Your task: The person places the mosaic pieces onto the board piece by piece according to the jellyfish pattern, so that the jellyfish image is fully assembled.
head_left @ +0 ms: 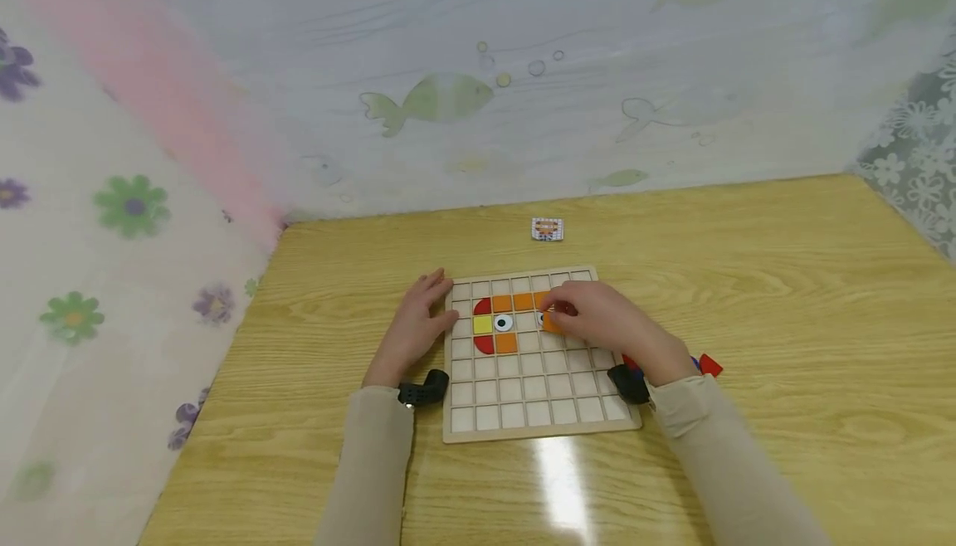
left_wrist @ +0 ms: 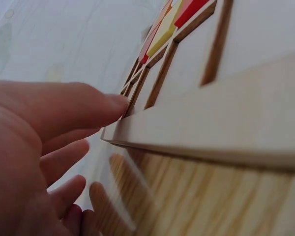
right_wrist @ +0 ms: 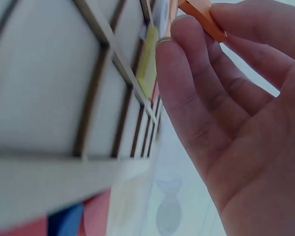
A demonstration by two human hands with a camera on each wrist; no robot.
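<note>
A light wooden grid board (head_left: 541, 434) lies on the table. On its upper half are red rounded pieces (head_left: 485, 345), a yellow square (head_left: 483, 324), orange squares (head_left: 507, 342) and a round eye piece (head_left: 504, 323). My left hand (head_left: 411, 326) rests at the board's left edge, its thumb touching the frame (left_wrist: 196, 128). Over the board's upper right, my right hand (head_left: 608, 318) pinches an orange tile (right_wrist: 201, 17) between thumb and fingers. That hand partly covers a second eye piece in the head view; a yellow tile (right_wrist: 148, 64) shows beside its fingertips in the right wrist view.
A small printed card (head_left: 548, 229) lies beyond the board. Red and blue pieces, including a red one (head_left: 710, 364), lie right of the board, partly behind my right wrist. A patterned covering (head_left: 553, 139) stands along the table's far edge.
</note>
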